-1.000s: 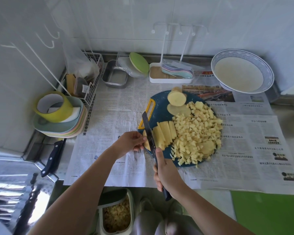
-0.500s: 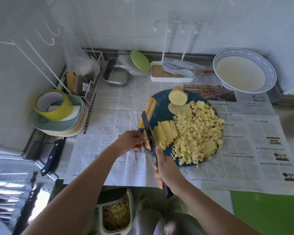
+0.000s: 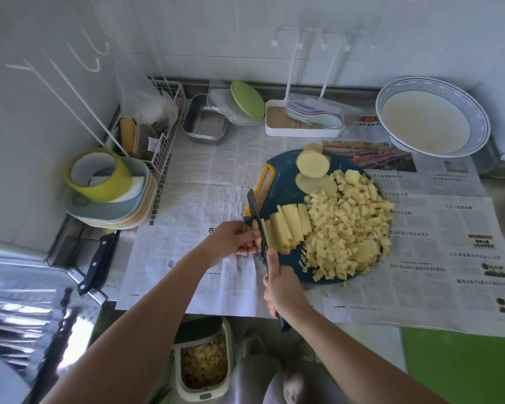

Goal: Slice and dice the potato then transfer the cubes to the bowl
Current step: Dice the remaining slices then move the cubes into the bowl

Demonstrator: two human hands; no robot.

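Potato strips lie on the blue board's left side, beside heaped cubes. The left hand pinches the end strip in its fingers. The right hand wraps its fingers round the knife, blade on the strips. The bowl sits far right on the desk. A floor bin holds chopped pieces.

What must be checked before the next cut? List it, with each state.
1. Right hand grips the knife by its handle: ok.
2. Left hand pinches the potato strips at their end: ok.
3. That hand clear of the blade: cannot tell, it sits right beside it.
4. Spare room on the cutting board: not ok, the cubes reach its edge.
5. Bowl holds no cubes yet: ok.
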